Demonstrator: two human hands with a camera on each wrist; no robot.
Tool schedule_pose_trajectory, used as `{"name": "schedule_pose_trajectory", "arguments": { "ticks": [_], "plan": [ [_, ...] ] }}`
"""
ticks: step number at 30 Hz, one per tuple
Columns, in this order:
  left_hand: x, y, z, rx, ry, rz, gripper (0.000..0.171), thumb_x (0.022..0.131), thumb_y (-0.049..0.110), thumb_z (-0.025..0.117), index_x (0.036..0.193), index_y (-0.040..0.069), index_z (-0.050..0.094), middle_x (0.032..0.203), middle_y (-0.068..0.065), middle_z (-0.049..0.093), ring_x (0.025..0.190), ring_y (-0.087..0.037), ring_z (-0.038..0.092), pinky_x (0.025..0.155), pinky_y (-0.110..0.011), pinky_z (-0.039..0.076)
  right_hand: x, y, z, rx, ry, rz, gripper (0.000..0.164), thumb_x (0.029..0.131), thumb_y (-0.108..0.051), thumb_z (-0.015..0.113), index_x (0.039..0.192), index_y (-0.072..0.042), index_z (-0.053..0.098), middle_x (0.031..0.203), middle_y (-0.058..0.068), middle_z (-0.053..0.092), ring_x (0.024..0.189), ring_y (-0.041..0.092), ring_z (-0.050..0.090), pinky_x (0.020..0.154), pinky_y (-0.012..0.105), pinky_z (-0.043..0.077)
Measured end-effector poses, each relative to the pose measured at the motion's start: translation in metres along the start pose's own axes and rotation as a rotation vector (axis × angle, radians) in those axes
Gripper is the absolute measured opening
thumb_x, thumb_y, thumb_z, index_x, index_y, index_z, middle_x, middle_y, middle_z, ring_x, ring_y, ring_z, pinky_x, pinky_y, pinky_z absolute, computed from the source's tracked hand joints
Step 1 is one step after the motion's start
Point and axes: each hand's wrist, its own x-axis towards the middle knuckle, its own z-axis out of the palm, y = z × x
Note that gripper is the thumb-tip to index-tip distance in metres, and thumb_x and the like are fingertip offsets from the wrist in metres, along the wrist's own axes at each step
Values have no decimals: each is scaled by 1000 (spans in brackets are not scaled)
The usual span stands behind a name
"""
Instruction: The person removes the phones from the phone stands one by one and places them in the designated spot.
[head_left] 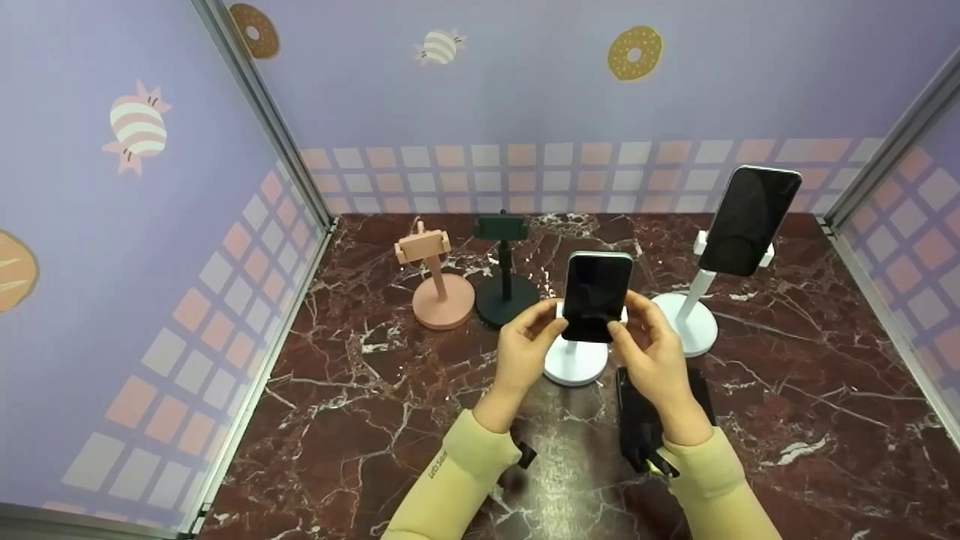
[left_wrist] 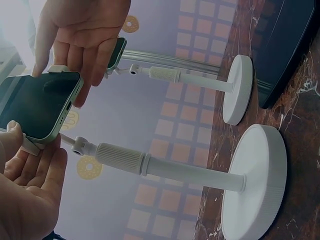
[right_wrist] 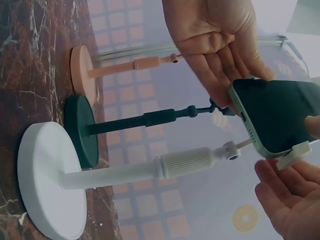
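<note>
A phone (head_left: 598,296) with a dark screen and pale green edge sits upright, leaning back slightly, in the white clamp of a white phone stand (head_left: 576,364). My left hand (head_left: 523,349) grips its left side, thumb on the lower left corner and fingers at the clamp. On the opposite side, my right hand (head_left: 656,352) grips the phone with the thumb at the lower right corner. The left wrist view shows the ribbed collar and post of the white stand (left_wrist: 195,174) below the phone (left_wrist: 42,102). In the right wrist view, a white clamp jaw holds the phone's edge.
Left of the hands stand a pink phone stand (head_left: 444,301) and a dark green phone stand (head_left: 507,300), both with bare holders. To the right, another white stand (head_left: 690,326) bears a larger phone (head_left: 752,221). A black flat object (head_left: 637,420) lies beneath my right forearm. Patterned walls enclose the marbled table.
</note>
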Motion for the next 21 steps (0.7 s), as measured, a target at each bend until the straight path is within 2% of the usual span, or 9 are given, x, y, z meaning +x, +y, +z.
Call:
{"name": "schedule_pose_trajectory", "arguments": {
  "ticks": [2,6,9,11,15,19,21],
  "plan": [
    [0,0,0,-1,-1,-1,31,93,-2,71,122,-15,66,115,-34,71,99,-6,70,87,-22,58,1,-2,1,9,-3,-27,43,93,15,63,134,20,51,126,-14,62,113,0,63,91,14,54],
    [-1,1,0,-7,0,-1,31,93,-2,71,122,-14,66,115,-34,71,99,-5,70,86,-21,58,3,-6,0,0,-15,-46,51,93,14,64,140,15,49,129,-5,61,106,3,65,81,13,56],
    [0,1,0,-9,1,-2,32,93,-2,71,122,-14,66,115,-34,70,100,-5,71,87,-21,58,5,-11,-1,-89,-13,-48,58,92,11,67,146,8,47,131,3,61,106,1,61,81,13,53],
    [0,0,0,-8,3,-4,32,93,-2,71,122,-15,66,115,-34,71,100,-4,70,87,-20,58,7,-13,-2,-167,-7,-72,62,91,9,69,149,6,46,133,11,61,114,0,56,88,13,51],
    [-1,0,0,-6,1,-2,32,93,-2,71,122,-15,66,115,-34,70,100,-4,70,88,-20,58,10,-19,-2,-255,0,-157,69,88,9,73,151,5,43,136,24,59,114,1,54,91,13,48],
    [-1,0,0,4,-3,4,32,93,-2,71,122,-15,66,114,-34,71,99,-7,71,87,-21,58,16,-26,1,-289,9,-252,76,85,10,76,153,5,41,143,24,55,114,9,54,89,13,45],
    [-1,-1,0,9,-3,3,32,93,-2,71,123,-14,66,113,-33,71,98,-7,71,86,-21,58,19,-29,2,-318,15,-293,79,84,10,77,153,5,40,148,24,52,123,13,53,93,14,44]
  ]
}}
